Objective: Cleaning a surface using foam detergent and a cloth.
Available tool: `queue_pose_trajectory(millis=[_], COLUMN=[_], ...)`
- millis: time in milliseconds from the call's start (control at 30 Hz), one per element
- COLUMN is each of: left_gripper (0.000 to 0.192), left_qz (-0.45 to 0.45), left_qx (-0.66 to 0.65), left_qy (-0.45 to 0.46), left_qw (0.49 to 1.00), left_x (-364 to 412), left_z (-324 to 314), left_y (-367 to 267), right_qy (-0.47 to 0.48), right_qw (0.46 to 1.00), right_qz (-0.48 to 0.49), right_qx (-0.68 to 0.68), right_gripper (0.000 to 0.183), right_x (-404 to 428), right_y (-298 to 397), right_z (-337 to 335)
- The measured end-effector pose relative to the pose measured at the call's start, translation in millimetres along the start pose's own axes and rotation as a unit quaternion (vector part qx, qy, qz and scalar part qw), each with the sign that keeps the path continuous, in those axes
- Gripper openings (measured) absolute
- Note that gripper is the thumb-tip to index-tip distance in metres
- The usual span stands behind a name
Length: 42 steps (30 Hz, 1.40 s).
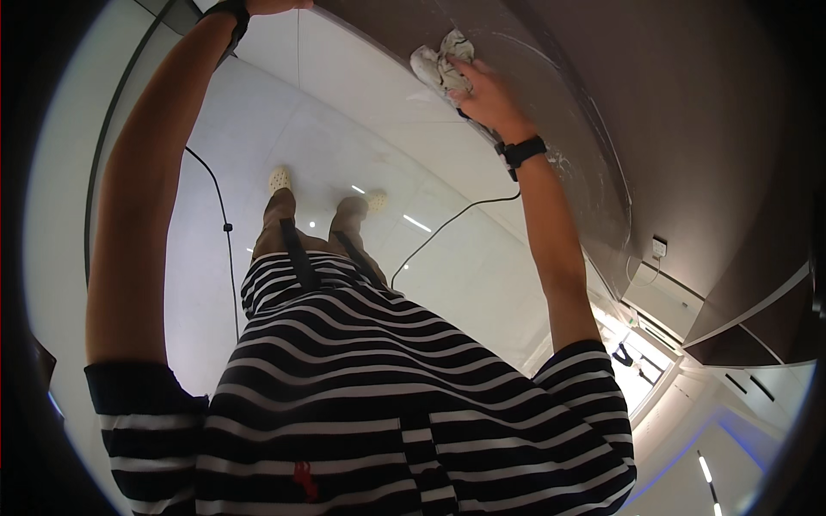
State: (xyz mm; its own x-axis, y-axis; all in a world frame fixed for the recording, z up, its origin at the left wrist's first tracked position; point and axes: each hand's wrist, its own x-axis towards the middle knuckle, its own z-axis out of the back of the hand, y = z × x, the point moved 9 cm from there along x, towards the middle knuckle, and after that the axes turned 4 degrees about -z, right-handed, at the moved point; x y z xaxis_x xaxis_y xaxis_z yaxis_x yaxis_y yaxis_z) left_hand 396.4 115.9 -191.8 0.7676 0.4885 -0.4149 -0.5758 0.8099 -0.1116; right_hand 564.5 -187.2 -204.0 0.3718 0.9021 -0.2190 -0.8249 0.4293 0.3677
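My right hand (490, 100) grips a crumpled whitish cloth (445, 61) with dark lines and presses it on a dark brown countertop (516, 58), close to its front edge. Whitish smears (558, 161) and streaks mark the surface around the cloth and beside my wrist. At the top rim of the picture, my left hand (277, 5) is mostly cut off near the counter's left part. Its fingers are too little shown to tell what they touch. Both wrists wear black bands.
A brown back panel (677, 129) rises behind the counter, with a white socket (659, 247) and a plugged-in cord on it. Black cables (452, 216) hang on both sides of my body. Below are the pale, glossy floor (361, 148) and my cream clogs (279, 178).
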Motion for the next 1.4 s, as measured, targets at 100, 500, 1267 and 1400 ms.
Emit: queue_pose_trajectory(millis=[100, 500, 1267, 1400], left_gripper=[0.103, 0.105, 0.106, 0.105], left_qz=[-0.001, -0.001, -0.007, -0.006], left_qx=[0.002, 0.004, 0.026, -0.001], left_qy=[-0.019, -0.035, -0.046, -0.076], left_qw=[1.0, 0.999, 0.999, 0.997], left_x=[1, 8, 17, 15], left_z=[0, -6, -8, -8], left_y=[3, 12, 28, 25], right_qy=[0.018, -0.15, -0.129, -0.106], right_qw=[1.0, 0.961, 0.984, 0.991], right_qz=[-0.009, -0.127, -0.112, -0.072], right_qx=[0.014, 0.195, -0.056, -0.036], right_gripper=[0.059, 0.06, 0.052, 0.052], right_x=[-6, -6, 81, 66], right_y=[18, -117, -53, -27], right_z=[2, 67, 41, 27])
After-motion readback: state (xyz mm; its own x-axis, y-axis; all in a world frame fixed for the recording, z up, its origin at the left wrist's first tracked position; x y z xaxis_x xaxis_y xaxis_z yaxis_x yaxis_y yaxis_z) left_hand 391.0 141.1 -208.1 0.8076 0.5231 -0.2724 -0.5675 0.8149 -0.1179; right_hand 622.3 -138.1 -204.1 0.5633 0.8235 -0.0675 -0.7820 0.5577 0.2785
